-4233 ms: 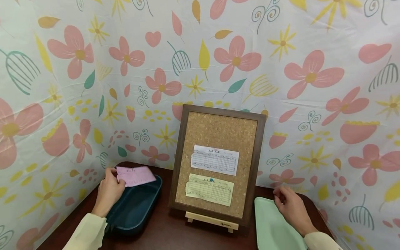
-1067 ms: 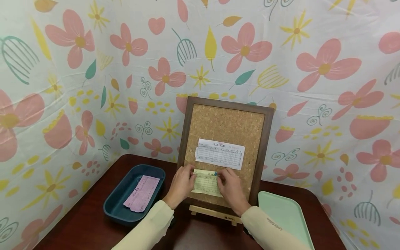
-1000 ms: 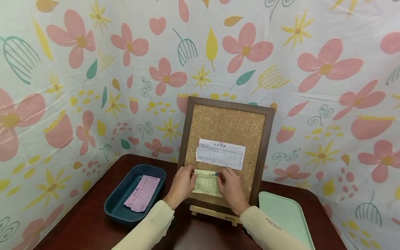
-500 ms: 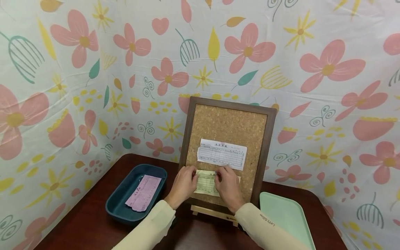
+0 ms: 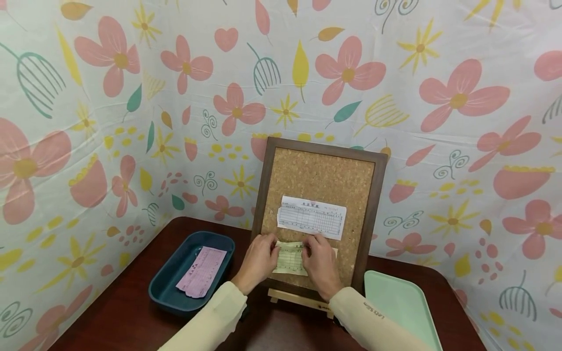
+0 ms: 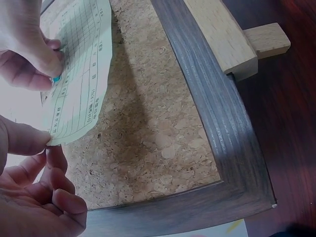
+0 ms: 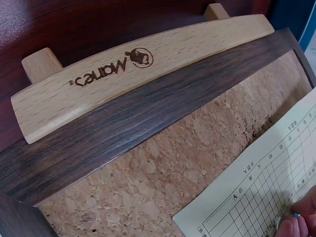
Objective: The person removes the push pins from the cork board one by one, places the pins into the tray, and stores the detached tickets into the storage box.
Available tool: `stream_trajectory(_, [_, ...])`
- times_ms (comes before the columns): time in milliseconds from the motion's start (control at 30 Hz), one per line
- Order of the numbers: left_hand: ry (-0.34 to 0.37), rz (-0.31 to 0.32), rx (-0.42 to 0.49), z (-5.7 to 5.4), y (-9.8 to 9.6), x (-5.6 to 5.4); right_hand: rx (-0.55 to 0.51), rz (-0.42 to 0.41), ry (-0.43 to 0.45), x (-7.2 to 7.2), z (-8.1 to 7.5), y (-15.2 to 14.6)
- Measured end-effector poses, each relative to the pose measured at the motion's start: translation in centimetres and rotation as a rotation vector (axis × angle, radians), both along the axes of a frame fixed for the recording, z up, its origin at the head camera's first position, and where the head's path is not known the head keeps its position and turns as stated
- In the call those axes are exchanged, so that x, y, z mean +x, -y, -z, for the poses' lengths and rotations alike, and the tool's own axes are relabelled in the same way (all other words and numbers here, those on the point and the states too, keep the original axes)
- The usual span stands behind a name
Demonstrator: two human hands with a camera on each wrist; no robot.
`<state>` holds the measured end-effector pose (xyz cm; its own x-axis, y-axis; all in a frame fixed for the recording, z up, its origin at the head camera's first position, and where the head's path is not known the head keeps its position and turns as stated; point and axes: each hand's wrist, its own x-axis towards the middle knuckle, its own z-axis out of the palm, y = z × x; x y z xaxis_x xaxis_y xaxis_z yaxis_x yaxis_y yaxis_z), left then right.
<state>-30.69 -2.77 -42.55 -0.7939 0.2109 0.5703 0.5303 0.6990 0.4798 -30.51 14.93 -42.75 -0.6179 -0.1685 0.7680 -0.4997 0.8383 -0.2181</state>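
On the framed cork board, a pale yellow-green printed form slip lies below a white form slip. My left hand pinches the yellow-green slip's left edge between thumb and fingers. At the slip's top edge, my right hand pinches a small blue push pin, mostly covered by the fingertips. In the left wrist view the slip bows, its lower edge lifted off the cork with a shadow beneath. A pink form slip lies in the dark blue tray.
The board leans on a small wooden easel, whose front ledge carries a printed logo. A light green tray sits to the right on the dark red-brown table. A flower-printed cloth hangs behind and at the sides.
The pink slip went from my left hand into the blue tray. My right hand left the green tray; both hands came to the yellow-green slip. Lately the right hand shifted slightly left.
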Motion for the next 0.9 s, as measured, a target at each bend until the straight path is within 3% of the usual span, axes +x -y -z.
stream_trajectory(500, [0.039,0.017,0.025,-0.02,0.00,0.03,-0.009,0.001,-0.006,-0.27,0.00,0.11])
stream_trajectory(900, [0.065,0.022,0.048,0.01,0.20,-0.09,-0.019,-0.050,0.011,-0.11,0.10,-0.35])
